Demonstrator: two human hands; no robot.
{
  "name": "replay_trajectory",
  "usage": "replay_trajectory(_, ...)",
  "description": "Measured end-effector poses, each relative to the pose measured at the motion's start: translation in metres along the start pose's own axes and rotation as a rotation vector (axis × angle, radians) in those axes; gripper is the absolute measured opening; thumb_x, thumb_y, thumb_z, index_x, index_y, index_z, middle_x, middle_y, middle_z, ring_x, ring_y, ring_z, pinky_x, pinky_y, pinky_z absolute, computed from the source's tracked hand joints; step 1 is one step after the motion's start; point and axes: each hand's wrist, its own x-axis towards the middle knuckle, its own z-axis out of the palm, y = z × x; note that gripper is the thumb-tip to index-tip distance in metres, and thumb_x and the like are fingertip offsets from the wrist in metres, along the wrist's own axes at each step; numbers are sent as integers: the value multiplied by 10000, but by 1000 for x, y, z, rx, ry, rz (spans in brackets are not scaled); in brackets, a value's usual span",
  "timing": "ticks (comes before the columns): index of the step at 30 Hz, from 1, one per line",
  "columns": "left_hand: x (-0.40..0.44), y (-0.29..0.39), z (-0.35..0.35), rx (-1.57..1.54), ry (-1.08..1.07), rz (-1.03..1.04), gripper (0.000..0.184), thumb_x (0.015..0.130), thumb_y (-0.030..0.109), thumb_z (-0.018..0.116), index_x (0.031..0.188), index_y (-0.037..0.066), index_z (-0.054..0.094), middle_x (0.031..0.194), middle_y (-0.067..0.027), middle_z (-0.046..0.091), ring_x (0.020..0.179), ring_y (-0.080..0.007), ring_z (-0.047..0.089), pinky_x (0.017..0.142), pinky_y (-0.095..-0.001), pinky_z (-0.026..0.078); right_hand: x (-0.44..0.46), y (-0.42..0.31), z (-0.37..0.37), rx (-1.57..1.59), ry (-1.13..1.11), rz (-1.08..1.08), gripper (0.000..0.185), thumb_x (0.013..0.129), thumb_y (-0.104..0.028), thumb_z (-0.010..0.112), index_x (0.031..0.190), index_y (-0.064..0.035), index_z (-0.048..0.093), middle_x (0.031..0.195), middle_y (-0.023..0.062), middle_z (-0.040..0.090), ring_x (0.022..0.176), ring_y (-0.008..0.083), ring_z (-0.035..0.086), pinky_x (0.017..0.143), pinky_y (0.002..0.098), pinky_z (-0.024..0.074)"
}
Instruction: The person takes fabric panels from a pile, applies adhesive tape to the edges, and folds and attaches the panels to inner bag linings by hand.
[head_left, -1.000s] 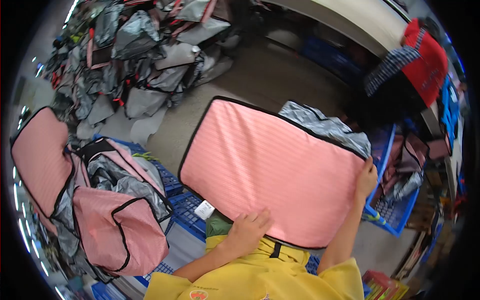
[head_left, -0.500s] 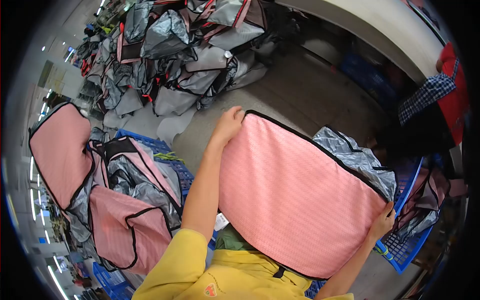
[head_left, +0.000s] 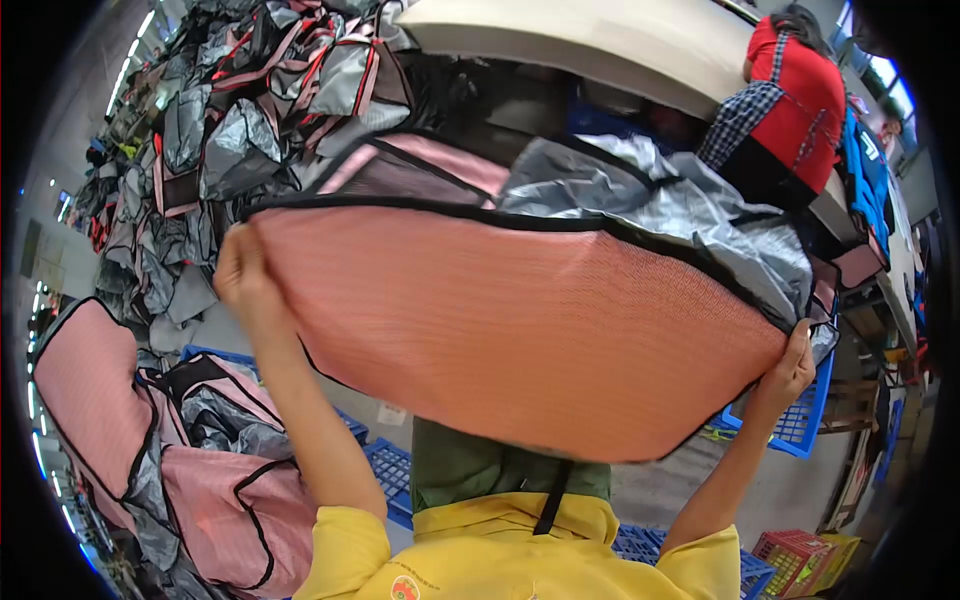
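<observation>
My left hand (head_left: 245,270) is closed on the upper left corner of a pink fabric bag (head_left: 520,330) with black bound edges. At the opposite end, my right hand (head_left: 795,365) pinches the right corner. The pink panel is stretched between both hands in front of my body. Behind its top edge show a crinkled silver lining (head_left: 690,200) and a dark mesh panel (head_left: 415,185) with pink trim. A black strap (head_left: 553,495) hangs below the panel over my lap.
At the lower left, more pink and silver bags (head_left: 225,500) lie on blue crates (head_left: 385,470). A large heap of silver and pink bags (head_left: 240,140) fills the upper left. A person in red (head_left: 800,100) is by the pale table (head_left: 580,40). A red crate (head_left: 790,560) stands lower right.
Both hands have raised the bag and pulled it wider, my left hand moving out to the left. The mesh panel and more silver lining now show behind it. The view has shifted right.
</observation>
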Motion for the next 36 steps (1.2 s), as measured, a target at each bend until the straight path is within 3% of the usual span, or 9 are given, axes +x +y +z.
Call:
replay_trajectory(7,-72,36,-87,60,287,129,268,1049,263,517,916,42,589,902,11,567,792,-84,471,711,-246,393,-35,38,-84,25,-248,-93,381,1068,-312,475,829,-36,583,688,-85,442,612,37,329,532,264,248)
replay_trajectory(8,-96,11,-128,857,195,394,265,1045,278,511,948,43,585,894,-4,565,801,-95,479,717,-259,399,-53,56,-93,-32,-367,-163,379,1069,-308,473,807,-48,562,682,-81,430,614,44,333,535,264,254)
replay_trajectory(9,-127,4,-129,135,329,-42,241,1034,264,526,996,39,604,894,-5,575,801,-99,480,704,-272,392,-80,69,-94,-73,-397,-105,370,1059,-312,498,789,-66,549,687,-67,442,623,49,365,536,261,272)
replay_trajectory(10,-152,-17,-134,76,419,-17,229,1029,252,529,1013,42,618,875,6,583,796,-100,477,702,-272,388,-107,78,-92,-116,-429,-51,364,1049,-317,523,770,-84,537,691,-52,453,632,53,397,537,258,290)
replay_trajectory(17,-218,-3,-152,142,269,-275,252,1054,188,466,1122,-20,590,1032,-59,613,950,-157,546,877,-287,433,-168,95,-122,63,-493,369,369,1051,-314,515,759,-93,472,700,-46,467,652,53,399,588,241,323)
replay_trajectory(19,-212,31,-134,731,319,-80,278,1042,142,479,1205,-69,558,1228,-159,589,1126,-235,564,996,-341,424,-165,88,-125,-61,-598,211,325,1044,-235,509,770,-60,529,683,-41,454,624,70,381,549,271,318)
replay_trajectory(26,-233,114,13,688,-928,558,479,868,215,722,1306,103,565,1255,-128,587,1184,-341,544,1039,-497,388,-177,46,-87,109,-533,379,286,1037,-171,515,858,-41,698,767,-21,684,594,17,451,539,202,342)
replay_trajectory(30,-260,13,39,937,-1104,636,604,712,79,694,1306,163,619,915,-73,549,890,-272,550,771,-411,427,-190,28,-64,46,-681,249,228,1006,-163,562,893,-35,713,753,-2,707,594,62,530,541,272,403)
replay_trajectory(36,-267,-13,4,773,-1292,505,676,665,2,632,1313,194,629,867,-89,515,819,-294,547,699,-402,420,-199,-18,-76,-311,-937,220,189,882,-163,689,976,-2,716,810,93,722,635,169,610,597,308,477)
